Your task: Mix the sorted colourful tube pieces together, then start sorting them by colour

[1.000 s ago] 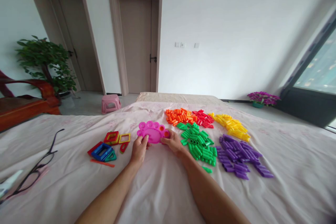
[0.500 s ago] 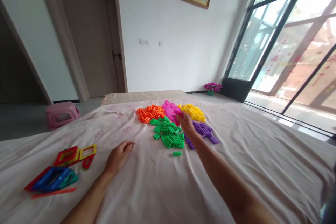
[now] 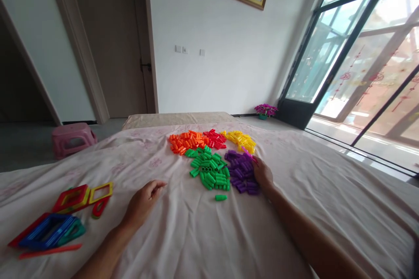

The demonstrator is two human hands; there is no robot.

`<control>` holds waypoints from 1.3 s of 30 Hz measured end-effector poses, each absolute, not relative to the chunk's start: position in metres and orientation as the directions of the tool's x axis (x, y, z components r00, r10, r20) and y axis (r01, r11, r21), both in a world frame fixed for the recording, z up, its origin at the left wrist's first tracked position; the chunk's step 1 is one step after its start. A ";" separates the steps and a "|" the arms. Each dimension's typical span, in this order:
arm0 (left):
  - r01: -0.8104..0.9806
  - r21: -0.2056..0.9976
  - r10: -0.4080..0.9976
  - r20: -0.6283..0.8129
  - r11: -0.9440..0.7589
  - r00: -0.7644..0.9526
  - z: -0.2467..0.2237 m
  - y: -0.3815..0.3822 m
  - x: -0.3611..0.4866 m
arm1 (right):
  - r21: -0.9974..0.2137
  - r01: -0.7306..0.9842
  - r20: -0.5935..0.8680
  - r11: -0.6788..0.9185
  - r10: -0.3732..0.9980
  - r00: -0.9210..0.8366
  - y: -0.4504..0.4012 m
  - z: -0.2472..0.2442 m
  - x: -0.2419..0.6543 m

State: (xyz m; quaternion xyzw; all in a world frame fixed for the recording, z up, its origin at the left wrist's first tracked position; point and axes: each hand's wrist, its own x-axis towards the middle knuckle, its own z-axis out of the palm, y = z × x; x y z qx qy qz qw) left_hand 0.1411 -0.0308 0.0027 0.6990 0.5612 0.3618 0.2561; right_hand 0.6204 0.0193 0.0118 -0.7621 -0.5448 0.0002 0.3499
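My right hand (image 3: 262, 174) grips a thin pink plastic piece (image 3: 248, 153), now seen almost edge-on. It is beside and partly over a pile of purple plastic bullet-shaped blocks (image 3: 242, 170). My left hand (image 3: 144, 200) rests on the sheet with its fingers loosely curled and nothing visible in it. Between the hands lies a pile of green blocks (image 3: 211, 168), with one loose green block (image 3: 221, 198) in front. Behind are orange blocks (image 3: 186, 141), red blocks (image 3: 214, 139) and yellow blocks (image 3: 241, 140), each colour in its own heap.
Magnetic frame tiles (image 3: 47, 231) and an orange-red strip (image 3: 50, 251) lie at the left of the wrinkled pale sheet (image 3: 183, 235). A pink stool (image 3: 73, 139) stands beyond the left edge. Flowers in a pot (image 3: 266, 110) stand by the glass door.
My right hand has moved right and nearer with the pink piece, from over the red heap to the purple one. The piece has turned edge-on, uncovering the red blocks. My left hand has barely moved.
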 end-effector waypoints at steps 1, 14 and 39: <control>0.590 0.769 0.968 0.224 -0.245 0.110 0.001 -0.030 0.141 | -0.549 0.828 0.384 -0.110 0.847 0.367 0.023 0.011 0.608; 0.730 0.350 0.752 0.570 -0.587 0.332 0.009 -0.048 0.150 | -0.693 0.626 0.500 0.358 0.864 0.060 0.052 0.000 0.423; 0.631 -0.068 0.548 0.428 -0.773 0.718 0.033 -0.058 0.240 | -0.587 0.810 0.476 -0.008 0.805 0.353 0.164 0.021 0.578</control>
